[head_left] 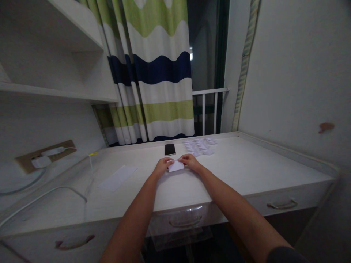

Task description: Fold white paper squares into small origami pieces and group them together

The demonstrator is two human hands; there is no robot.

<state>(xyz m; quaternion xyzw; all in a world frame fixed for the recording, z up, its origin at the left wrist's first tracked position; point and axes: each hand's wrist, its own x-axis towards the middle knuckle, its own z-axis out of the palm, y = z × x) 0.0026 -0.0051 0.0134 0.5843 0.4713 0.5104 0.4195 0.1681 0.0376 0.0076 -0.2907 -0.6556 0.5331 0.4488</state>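
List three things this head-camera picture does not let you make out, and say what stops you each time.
1. Any marks on the small white paper: too small, and both hands cover its ends.
2. The grip of the left hand and right hand: fingertips too small and dim.
3. How many folded paper pieces lie beyond: they blur together.
4. The phone screen: dark and tiny.

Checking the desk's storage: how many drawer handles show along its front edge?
3: the left handle at the lower left, the middle handle between the forearms behind clear plastic, the right handle. Anything lower is out of view.
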